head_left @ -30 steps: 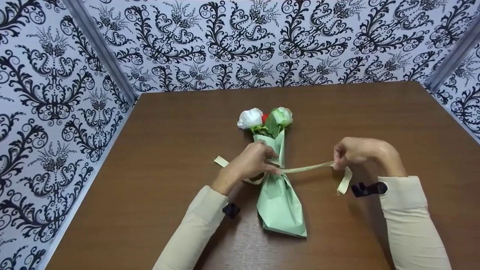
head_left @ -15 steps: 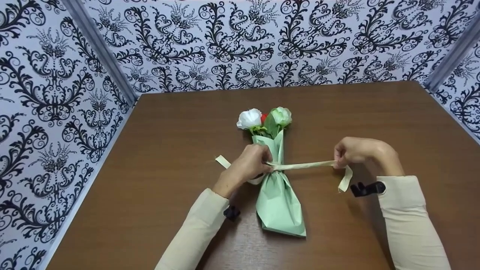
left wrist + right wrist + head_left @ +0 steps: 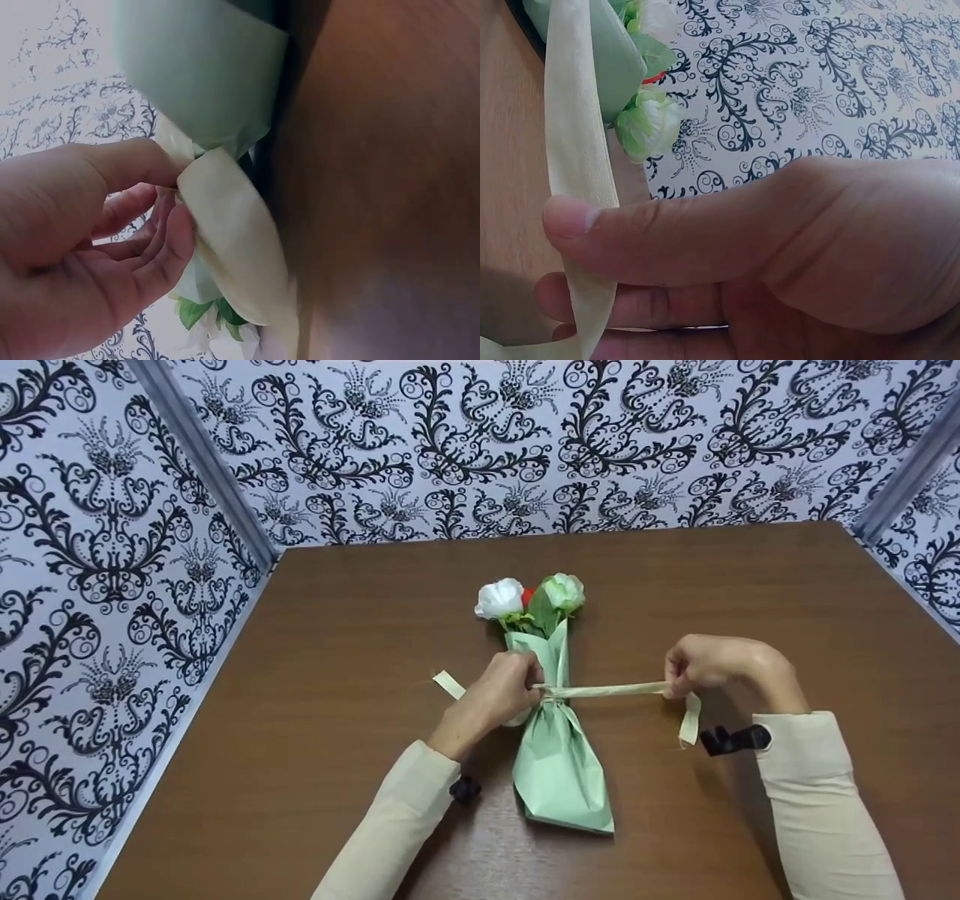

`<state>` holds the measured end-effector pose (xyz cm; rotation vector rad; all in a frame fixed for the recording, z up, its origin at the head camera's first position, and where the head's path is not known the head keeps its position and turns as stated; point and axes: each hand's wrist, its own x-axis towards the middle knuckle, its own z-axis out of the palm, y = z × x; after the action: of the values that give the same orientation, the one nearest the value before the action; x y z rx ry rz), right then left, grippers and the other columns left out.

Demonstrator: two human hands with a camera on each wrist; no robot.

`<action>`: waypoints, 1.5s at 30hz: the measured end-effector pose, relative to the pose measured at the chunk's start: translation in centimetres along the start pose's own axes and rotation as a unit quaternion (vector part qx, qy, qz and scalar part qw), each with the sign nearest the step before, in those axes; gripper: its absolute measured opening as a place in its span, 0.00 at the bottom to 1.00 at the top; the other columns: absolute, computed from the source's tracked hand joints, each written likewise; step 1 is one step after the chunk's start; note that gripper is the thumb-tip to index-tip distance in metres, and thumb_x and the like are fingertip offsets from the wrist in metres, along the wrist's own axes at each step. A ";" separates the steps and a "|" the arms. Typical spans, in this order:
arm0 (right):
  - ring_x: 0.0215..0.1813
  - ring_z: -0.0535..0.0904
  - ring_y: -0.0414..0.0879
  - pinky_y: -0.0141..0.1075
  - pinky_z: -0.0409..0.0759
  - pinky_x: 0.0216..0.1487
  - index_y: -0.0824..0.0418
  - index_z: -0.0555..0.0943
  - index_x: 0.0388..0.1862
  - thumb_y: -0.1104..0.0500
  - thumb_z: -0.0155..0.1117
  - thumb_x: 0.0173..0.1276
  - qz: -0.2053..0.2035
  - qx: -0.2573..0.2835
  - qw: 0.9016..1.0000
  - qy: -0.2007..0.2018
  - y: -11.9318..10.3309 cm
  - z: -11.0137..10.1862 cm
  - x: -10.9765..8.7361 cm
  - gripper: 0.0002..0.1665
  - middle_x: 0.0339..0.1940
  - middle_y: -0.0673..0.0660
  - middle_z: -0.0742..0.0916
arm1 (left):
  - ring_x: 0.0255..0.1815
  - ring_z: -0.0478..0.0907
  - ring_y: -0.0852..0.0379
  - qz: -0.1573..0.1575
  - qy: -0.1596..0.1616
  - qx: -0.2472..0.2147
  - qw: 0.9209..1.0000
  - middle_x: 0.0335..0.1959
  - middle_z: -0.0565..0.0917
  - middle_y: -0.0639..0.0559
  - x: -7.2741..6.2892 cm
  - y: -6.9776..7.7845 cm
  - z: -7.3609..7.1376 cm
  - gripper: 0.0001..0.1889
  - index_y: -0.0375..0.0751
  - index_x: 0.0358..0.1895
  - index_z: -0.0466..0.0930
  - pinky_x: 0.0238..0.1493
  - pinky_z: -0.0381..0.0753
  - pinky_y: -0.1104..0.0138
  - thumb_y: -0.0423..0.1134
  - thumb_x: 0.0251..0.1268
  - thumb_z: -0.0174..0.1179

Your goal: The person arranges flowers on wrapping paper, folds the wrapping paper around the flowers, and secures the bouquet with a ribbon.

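Observation:
A bouquet wrapped in pale green paper (image 3: 561, 776) lies on the table, its white flower (image 3: 500, 598), greenish-white flower (image 3: 564, 592) and a bit of red at the far end. Around its narrow waist runs a cream ribbon (image 3: 607, 691). At the waist, the left hand (image 3: 491, 690) pinches the ribbon (image 3: 229, 232) between thumb and fingers. Off to the right, the right hand (image 3: 709, 664) holds the other length of ribbon (image 3: 577, 120) between thumb and fingers, stretched straight. One loose tail hangs below the right hand; another sticks out left of the left hand.
The brown wooden table (image 3: 337, 622) extends on all sides of the bouquet. Black-and-white patterned panels (image 3: 480, 457) stand behind it and at both sides. A black wrist mount (image 3: 735, 739) juts from the right cuff, another (image 3: 465, 790) from the left.
The left thumb and fingers have closed together on the ribbon at the waist. Its stretch to the right hand has straightened and risen slightly near the bouquet. The right hand has barely moved.

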<state>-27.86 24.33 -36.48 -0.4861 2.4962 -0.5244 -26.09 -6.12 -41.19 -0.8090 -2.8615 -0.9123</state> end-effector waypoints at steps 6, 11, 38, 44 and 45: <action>0.41 0.80 0.44 0.40 0.78 0.44 0.60 0.84 0.43 0.53 0.68 0.67 -0.029 -0.039 0.998 0.027 -1.7 0.0 -0.3 0.12 0.39 0.53 0.87 | 0.27 0.70 0.59 -0.017 0.018 0.005 1.000 0.24 0.77 0.52 -0.3 0.1 0.3 0.04 0.36 0.29 0.79 0.29 0.67 0.71 0.24 0.54 0.60; 0.52 0.84 0.52 0.51 0.80 0.56 0.58 0.85 0.50 0.55 0.64 0.72 -0.098 -0.032 0.987 0.123 -4.0 1.1 0.7 0.13 0.48 0.56 0.89 | 0.29 0.69 0.59 0.007 0.033 0.009 0.999 0.26 0.75 0.51 -0.7 0.0 0.4 0.03 0.36 0.31 0.75 0.31 0.68 0.70 0.25 0.58 0.58; 0.36 0.82 0.45 0.39 0.78 0.37 0.54 0.91 0.36 0.57 0.72 0.65 -0.254 -0.051 0.938 0.229 -8.2 6.6 5.7 0.04 0.34 0.50 0.87 | 0.34 0.73 0.53 0.118 0.025 -0.010 0.993 0.30 0.77 0.43 -0.9 -1.2 0.5 0.04 0.34 0.35 0.71 0.37 0.72 0.68 0.23 0.64 0.52; 0.34 0.78 0.43 0.38 0.76 0.36 0.52 0.87 0.30 0.56 0.70 0.63 -0.209 -0.060 0.951 0.221 -8.2 6.1 5.3 0.02 0.33 0.48 0.85 | 0.34 0.72 0.54 0.113 0.009 -0.033 0.993 0.30 0.78 0.43 -0.9 -1.4 0.1 0.05 0.33 0.35 0.73 0.37 0.72 0.68 0.22 0.60 0.57; 0.33 0.77 0.43 0.38 0.75 0.36 0.52 0.85 0.29 0.57 0.70 0.62 -0.199 -0.057 0.953 0.223 -8.2 6.0 5.3 0.03 0.32 0.48 0.85 | 0.34 0.71 0.55 0.104 0.003 -0.038 0.994 0.31 0.78 0.43 -0.9 -1.4 0.0 0.04 0.33 0.36 0.73 0.37 0.72 0.68 0.23 0.61 0.57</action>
<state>-26.76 13.41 -39.71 -1.0289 2.8803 -0.7106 -25.98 -7.53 -42.11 -1.0859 -2.6861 -0.9977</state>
